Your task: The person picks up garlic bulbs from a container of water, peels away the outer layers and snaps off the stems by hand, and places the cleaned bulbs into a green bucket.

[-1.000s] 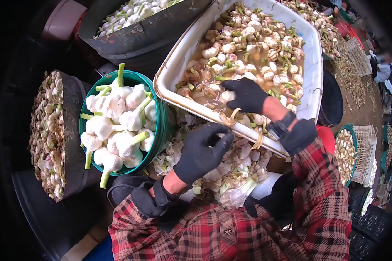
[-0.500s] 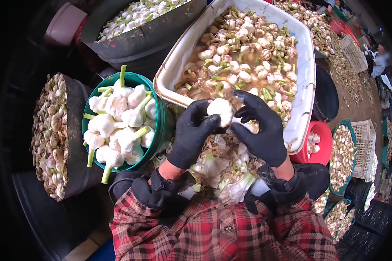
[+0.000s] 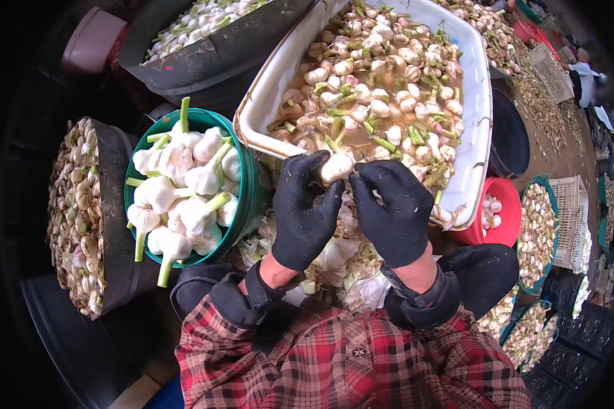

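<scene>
1. Well to the left of the white tub (image 3: 474, 123), a dark bin (image 3: 110, 245) heaped with brown-skinned garlic (image 3: 75, 218) is noted.
2. Just beside the tub's left wall, a green bucket (image 3: 251, 198) is placed, loaded above its rim with white garlic heads (image 3: 177, 163). Its position is judged convenient to the left hand (image 3: 305, 211).
3. At the tub's near edge, a garlic bulb (image 3: 337, 168) is gripped by the left hand between thumb and bent fingers. The bulb's upper face is left uncovered, apparently so that it can be seen and reached from the other side.
4. Below both hands, on the tub's near side, a pile of husks (image 3: 338, 262) is found; its collection there is attributed to the spot lying directly beneath the hands.
5. Within the tub, stemmed garlic (image 3: 382, 109) is held in murky water, presumably to be kept wet and within arm's reach.
6. Before the tub's near edge, the right hand (image 3: 392, 211) is held with fingers bent and tips gathered at the bulb's side. Whether anything is pinched cannot be told.
7. Beside the tub's near right corner, a red bowl (image 3: 510, 213) containing pale bulbs (image 3: 490, 213) is observed.
</scene>
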The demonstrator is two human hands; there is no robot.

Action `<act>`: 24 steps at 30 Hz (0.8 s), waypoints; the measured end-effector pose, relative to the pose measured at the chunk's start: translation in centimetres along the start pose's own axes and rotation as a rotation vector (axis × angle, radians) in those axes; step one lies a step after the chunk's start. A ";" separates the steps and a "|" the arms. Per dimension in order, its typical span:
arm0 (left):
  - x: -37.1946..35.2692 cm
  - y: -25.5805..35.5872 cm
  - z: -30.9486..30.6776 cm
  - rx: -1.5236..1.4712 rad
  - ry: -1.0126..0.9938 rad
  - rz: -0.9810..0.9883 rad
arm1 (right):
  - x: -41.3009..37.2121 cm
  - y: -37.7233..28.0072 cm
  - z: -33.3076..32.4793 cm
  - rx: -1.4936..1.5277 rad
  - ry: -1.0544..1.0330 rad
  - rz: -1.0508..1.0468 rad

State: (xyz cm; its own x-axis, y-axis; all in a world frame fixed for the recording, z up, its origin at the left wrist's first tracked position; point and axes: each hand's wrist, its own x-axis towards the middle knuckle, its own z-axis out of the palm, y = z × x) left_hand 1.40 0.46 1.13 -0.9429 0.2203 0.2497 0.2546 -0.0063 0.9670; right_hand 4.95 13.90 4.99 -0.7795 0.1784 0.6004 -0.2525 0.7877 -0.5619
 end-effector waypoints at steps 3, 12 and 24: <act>-0.1 -0.3 0.0 0.070 0.015 0.092 | 0.0 -0.3 -0.4 -0.060 -0.049 -0.006; 0.1 0.2 -0.8 0.264 -0.105 0.162 | -0.8 1.1 -0.1 0.034 -0.043 0.091; 0.9 1.2 -1.8 -0.573 -0.419 -0.431 | -2.3 6.3 -3.0 0.051 -0.089 0.378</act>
State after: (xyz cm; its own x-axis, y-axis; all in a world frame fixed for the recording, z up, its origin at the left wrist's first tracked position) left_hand 0.48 -1.13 2.64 -0.7460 0.6614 -0.0780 -0.3659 -0.3091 0.8778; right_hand 6.86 20.19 1.73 -0.8693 0.3965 0.2951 0.0354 0.6454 -0.7630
